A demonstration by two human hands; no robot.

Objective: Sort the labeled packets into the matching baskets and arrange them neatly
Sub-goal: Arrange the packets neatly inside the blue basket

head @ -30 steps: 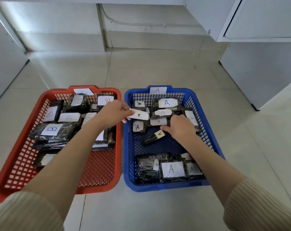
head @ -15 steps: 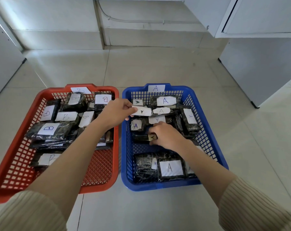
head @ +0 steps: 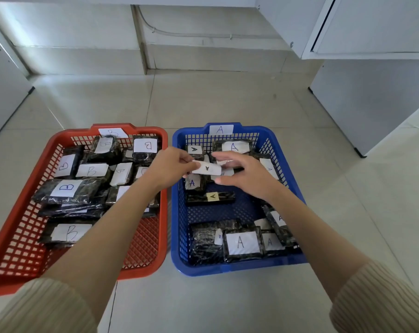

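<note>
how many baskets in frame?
2. The red basket is on the left, tagged B. The blue basket is on the right, tagged A. They sit side by side on the floor. This view shows no others.

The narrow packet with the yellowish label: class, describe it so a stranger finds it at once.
Find the blue basket marked A, on the right. On the bare mesh in its middle lies one long, narrow dark packet. Its small A label is yellowish; its neighbours' are white.
</note>
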